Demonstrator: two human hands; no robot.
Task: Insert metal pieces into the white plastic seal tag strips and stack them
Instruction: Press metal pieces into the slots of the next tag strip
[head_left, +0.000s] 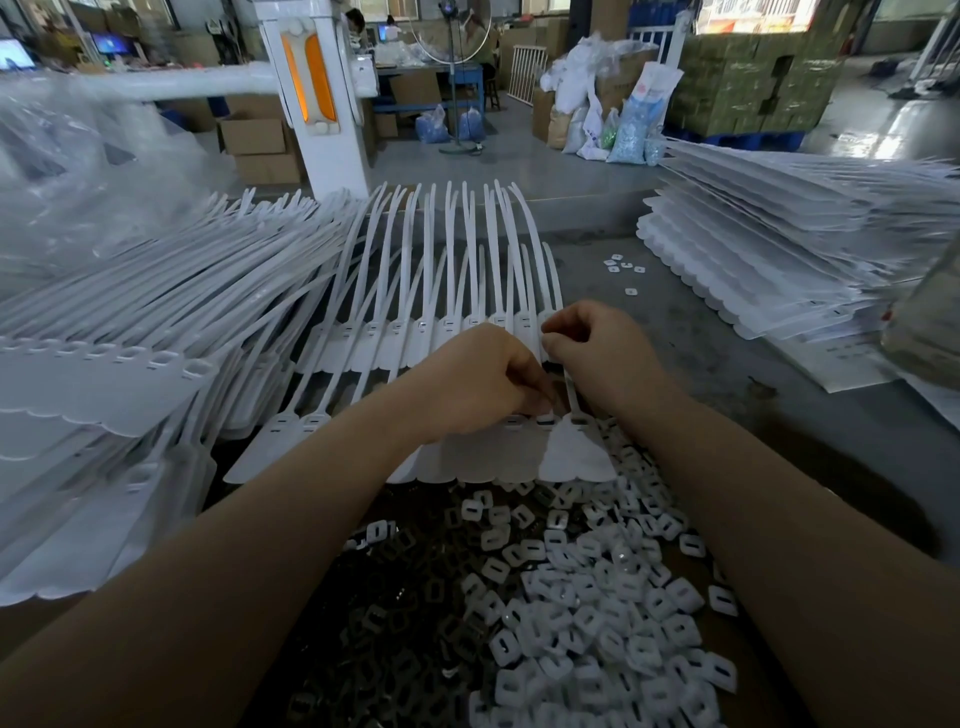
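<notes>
Nearest the camera, at 6 o'clock, dark metal pieces (395, 639) lie heaped on the worktop (727, 332), with a heap of white plastic caps (613, 613) touching them at 5 o'clock. Just beyond, near the centre, a sheet of white seal tag strips (457, 332) lies flat, its tails fanning toward 12 o'clock. Both forearms reach over the heaps to the sheet's right end. Left hand (467, 384) has its fingers curled down onto the tag heads; what it pinches is hidden beneath the fingers. Right hand (597, 353) is curled too, thumb and forefinger pinching the outermost strip at its head. At 9 o'clock a tall stack of strip sheets (104, 374) rises, and at 2 o'clock another stack (779, 260) lies well apart from the hands.
</notes>
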